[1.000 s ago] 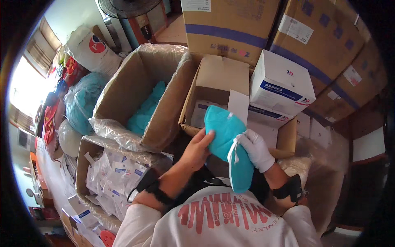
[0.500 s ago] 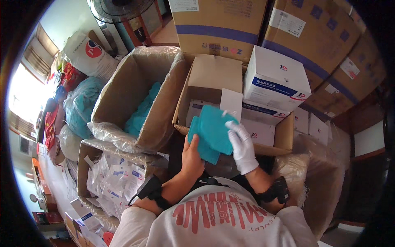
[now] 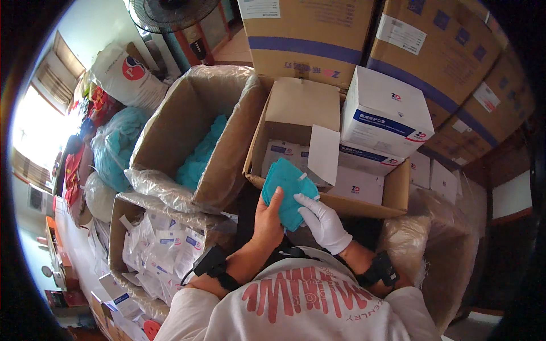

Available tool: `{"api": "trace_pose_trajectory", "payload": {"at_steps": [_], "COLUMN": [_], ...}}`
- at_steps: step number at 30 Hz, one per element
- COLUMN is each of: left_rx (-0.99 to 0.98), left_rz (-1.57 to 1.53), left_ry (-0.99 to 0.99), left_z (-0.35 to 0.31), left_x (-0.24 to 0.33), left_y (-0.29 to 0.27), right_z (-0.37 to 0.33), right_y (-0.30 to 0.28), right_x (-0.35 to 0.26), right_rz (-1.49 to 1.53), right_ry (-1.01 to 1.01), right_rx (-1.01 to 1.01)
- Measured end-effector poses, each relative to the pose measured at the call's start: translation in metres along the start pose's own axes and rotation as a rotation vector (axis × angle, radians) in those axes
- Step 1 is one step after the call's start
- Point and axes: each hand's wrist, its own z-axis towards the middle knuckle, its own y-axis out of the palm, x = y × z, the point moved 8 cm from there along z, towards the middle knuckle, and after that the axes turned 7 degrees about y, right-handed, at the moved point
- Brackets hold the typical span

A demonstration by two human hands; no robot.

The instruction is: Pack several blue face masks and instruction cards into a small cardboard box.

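Note:
Teal folded face masks (image 3: 289, 190) are held together in front of my chest. My bare left hand (image 3: 268, 220) grips their left side, thumb on top and the other fingers hidden underneath. On the right edge, my right hand (image 3: 326, 225), in a white glove, pinches the masks with its fingertips. How many masks are stacked cannot be made out. Just beyond them stands an open carton (image 3: 256, 180) with flat white packets (image 3: 282, 152) and white boxes inside.
At the left, a plastic-lined carton (image 3: 165, 136) holds more teal masks (image 3: 206, 156). Nearer, another lined carton (image 3: 116, 241) is filled with white packets (image 3: 165, 250). A white box (image 3: 389, 108) sits on the open carton's right side. Large brown cartons (image 3: 307, 57) are stacked behind.
The masks have come nearer my body, and their spread edges are now more closely lined up. My right hand has moved down and left to the masks' edge. The view has shifted slightly.

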Motion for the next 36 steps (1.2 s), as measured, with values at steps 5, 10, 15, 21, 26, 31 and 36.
{"api": "trace_pose_trajectory", "payload": {"at_steps": [5, 10, 15, 21, 26, 31, 36], "left_rx": [-0.14, -0.349, -0.542, -0.568, -0.535, -0.419, -0.276], "left_rz": [0.153, 0.347, 0.456, 1.001, 1.32, 1.411, 1.331], "left_ry": [-0.072, -0.166, -0.274, 0.194, 0.501, 0.353, 0.426], "left_z": [0.011, 0.003, -0.008, 0.015, 0.016, 0.031, 0.053], "left_x": [0.01, 0.018, 0.013, 0.042, 0.049, 0.041, 0.076], "left_y": [-0.012, 0.003, 0.023, 0.028, 0.075, 0.068, 0.046], "right_z": [-0.001, 0.027, 0.026, 0.025, 0.029, 0.028, 0.01], "right_y": [-0.024, -0.049, -0.021, -0.023, -0.001, 0.001, 0.002], "right_x": [0.021, -0.051, -0.031, -0.037, -0.043, -0.027, 0.004], "right_rz": [0.066, -0.249, -0.245, -0.504, -0.629, -0.258, 0.201], "right_ry": [0.3, -0.246, -0.03, -0.175, -0.32, -0.228, 0.35], "right_rx": [-0.257, -0.042, -0.099, 0.069, 0.118, 0.029, -0.429]}}
